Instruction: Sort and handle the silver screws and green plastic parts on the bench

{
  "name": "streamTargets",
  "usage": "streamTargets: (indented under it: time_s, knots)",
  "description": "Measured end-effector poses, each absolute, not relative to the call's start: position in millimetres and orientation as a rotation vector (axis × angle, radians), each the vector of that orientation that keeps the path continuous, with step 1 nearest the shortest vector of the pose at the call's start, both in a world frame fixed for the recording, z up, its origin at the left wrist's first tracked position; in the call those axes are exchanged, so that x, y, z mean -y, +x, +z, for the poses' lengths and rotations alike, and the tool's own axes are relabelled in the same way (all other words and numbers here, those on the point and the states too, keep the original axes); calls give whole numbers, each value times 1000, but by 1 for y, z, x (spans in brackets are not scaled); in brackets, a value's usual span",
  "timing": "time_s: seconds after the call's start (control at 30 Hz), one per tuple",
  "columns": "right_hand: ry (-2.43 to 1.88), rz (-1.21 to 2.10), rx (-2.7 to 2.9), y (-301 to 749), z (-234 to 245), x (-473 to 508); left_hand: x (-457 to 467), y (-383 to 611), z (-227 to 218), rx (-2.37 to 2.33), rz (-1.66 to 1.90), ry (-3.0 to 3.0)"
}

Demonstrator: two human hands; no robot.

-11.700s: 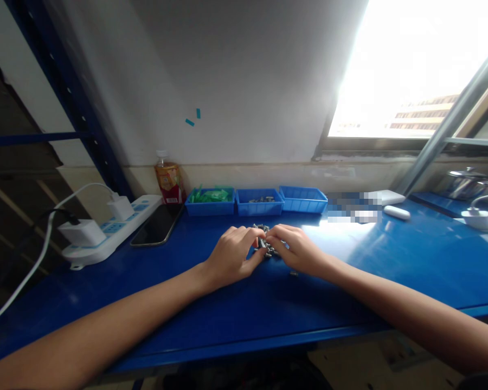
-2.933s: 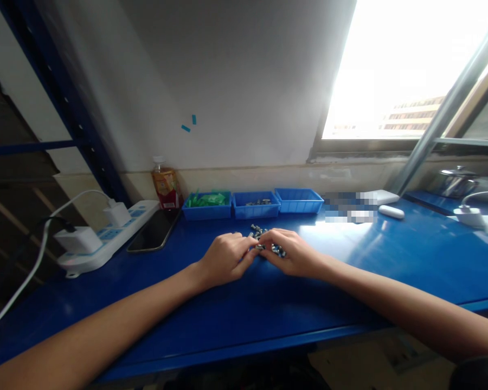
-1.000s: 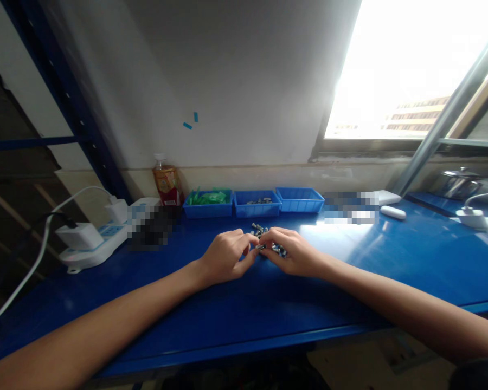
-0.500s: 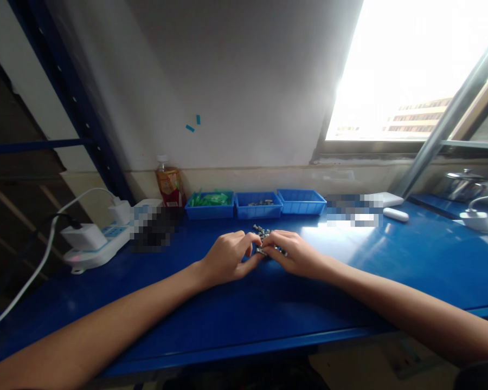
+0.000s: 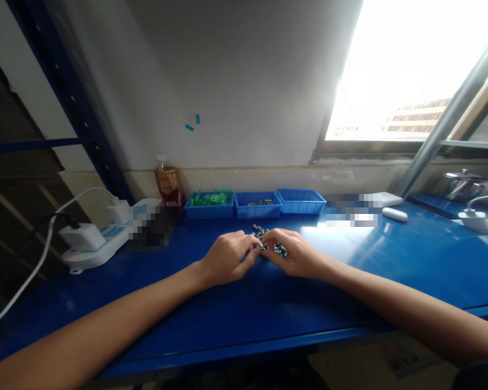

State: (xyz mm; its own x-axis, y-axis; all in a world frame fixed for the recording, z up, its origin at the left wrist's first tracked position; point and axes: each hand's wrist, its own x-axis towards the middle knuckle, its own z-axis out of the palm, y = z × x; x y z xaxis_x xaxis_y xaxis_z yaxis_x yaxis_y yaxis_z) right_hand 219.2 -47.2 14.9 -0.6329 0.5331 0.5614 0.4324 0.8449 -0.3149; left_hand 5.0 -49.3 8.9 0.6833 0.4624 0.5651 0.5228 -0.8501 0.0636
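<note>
My left hand (image 5: 229, 257) pinches a small metal bolt (image 5: 262, 248) between thumb and forefinger, just above the blue table. From the other side, my right hand (image 5: 296, 253) has its thumb and forefinger closed at the bolt's other end; whether a nut sits there is too small to tell. A loose pile of bolts (image 5: 258, 229) lies on the table behind the fingertips. More metal pieces (image 5: 283, 251) show under my right hand's curled fingers, which partly hide them.
Along the wall stand a blue bin (image 5: 209, 211) with green pieces, a blue bin (image 5: 257, 211) with metal parts, and another blue bin (image 5: 302, 206). A bottle (image 5: 169, 184) and a power strip (image 5: 93, 257) with plugs are on the left. A white case (image 5: 395, 214) lies right.
My fingers have shifted slightly apart, so the bolt between them now shows more clearly. The right hand's fingers have lifted a little, uncovering metal pieces beneath.
</note>
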Motion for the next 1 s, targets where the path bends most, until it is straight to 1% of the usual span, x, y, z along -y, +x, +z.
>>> streamTargets:
  time_s: [0.47, 0.57, 0.7, 0.77, 0.83, 0.93, 1.0]
  knots:
    - [-605, 145, 2358, 217, 15, 47, 47, 6, 10, 793, -793, -2877]
    - [-558, 53, 2347, 218, 20, 49, 47, 6, 11, 816, -808, -2873]
    - [-524, -180, 2194, 230, 37, 36, 48, 8, 12, 876, -800, -2881]
    - [-668, -349, 2051, 246, 45, 17, 47, 8, 11, 907, -781, -2888]
    - [-977, -456, 1859, 266, 48, -7, 47, 9, 11, 928, -741, -2898]
    - [-1397, -441, 1821, 294, 40, -37, 46, 10, 11, 947, -669, -2904]
    - [-1483, -346, 1903, 302, 31, -44, 46, 10, 12, 949, -636, -2904]
